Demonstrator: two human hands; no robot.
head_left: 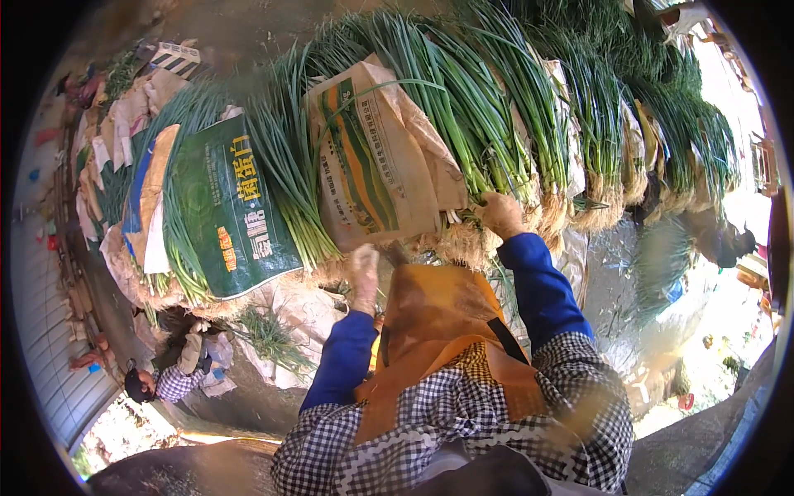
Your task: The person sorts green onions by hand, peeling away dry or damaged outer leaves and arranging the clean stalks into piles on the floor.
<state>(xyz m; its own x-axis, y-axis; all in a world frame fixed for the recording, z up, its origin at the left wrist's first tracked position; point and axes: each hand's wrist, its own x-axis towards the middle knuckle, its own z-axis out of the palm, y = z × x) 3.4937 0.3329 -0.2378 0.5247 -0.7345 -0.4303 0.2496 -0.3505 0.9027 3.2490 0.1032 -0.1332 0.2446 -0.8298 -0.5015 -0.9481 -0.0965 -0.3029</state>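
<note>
Right fingers: curled shut around the root end of a bundle of green onions (pixel 496 124), at the pale, hairy roots along the edge of the pile.
Right hand (pixel 501 213): gloved, knuckles up, raised against the stacked bundles.
Right arm: blue sleeve (pixel 542 285) bent at the elbow, running down to a checked cuff.
Left fingers: blurred; they point up at the lower edge of a tan printed sack (pixel 376 161); whether they grip it cannot be told.
Left hand (pixel 362 277): gloved, just under the sack, lower than the right hand.
Left arm: blue sleeve reaching up from the checked shirt, nearly straight.
Body: orange apron (pixel 438 322) between the two arms, over the checked shirt.
Green onions: many bundles laid side by side, roots toward the person, leaves fanning away.
Green sack (pixel 227 211): lying over the bundles to the left of the tan one.
Other person (pixel 169 376): at lower left, in a checked shirt, beside loose greens.
</note>
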